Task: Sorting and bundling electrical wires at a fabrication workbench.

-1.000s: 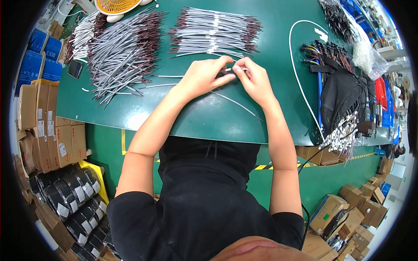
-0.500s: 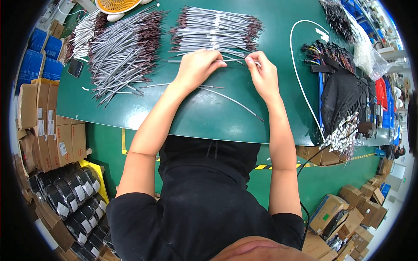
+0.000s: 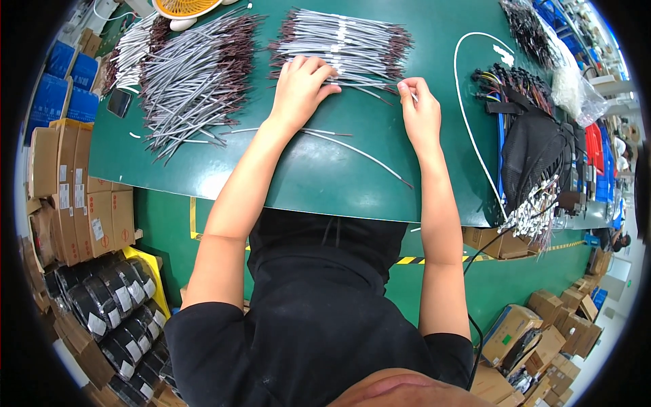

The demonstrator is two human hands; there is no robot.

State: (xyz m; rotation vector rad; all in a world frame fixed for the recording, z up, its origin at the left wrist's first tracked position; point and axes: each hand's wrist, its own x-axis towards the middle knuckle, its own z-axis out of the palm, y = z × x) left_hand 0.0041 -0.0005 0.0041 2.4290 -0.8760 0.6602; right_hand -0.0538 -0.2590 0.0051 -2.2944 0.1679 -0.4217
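Observation:
At the front edge of a neat stack of grey cables [image 3: 339, 46] with brown ends is my left hand [image 3: 296, 93]. Its fingers reach over the nearest cables, thumb held apart. A single grey cable [image 3: 369, 91] slants out from the stack between my hands. My right hand [image 3: 422, 117] is right of it, thumb and forefinger pinched together; a small white bit shows by the fingers, too little to name. Closer to me, a thin grey cable [image 3: 366, 155] curves over the green table [image 3: 325, 186], and another partly passes behind my left wrist.
A loose heap of grey cables [image 3: 193, 78] lies on the left, with white cables [image 3: 135, 54] and a phone [image 3: 119, 102] beyond. An orange basket [image 3: 186, 5] stands at the back. To the right are a long white cable [image 3: 463, 112] and a black mesh bag [image 3: 532, 149].
My left hand has moved away from me onto the front of the stack, off the grey cable it was pinching. My right hand has shifted slightly right, away from the cable's end.

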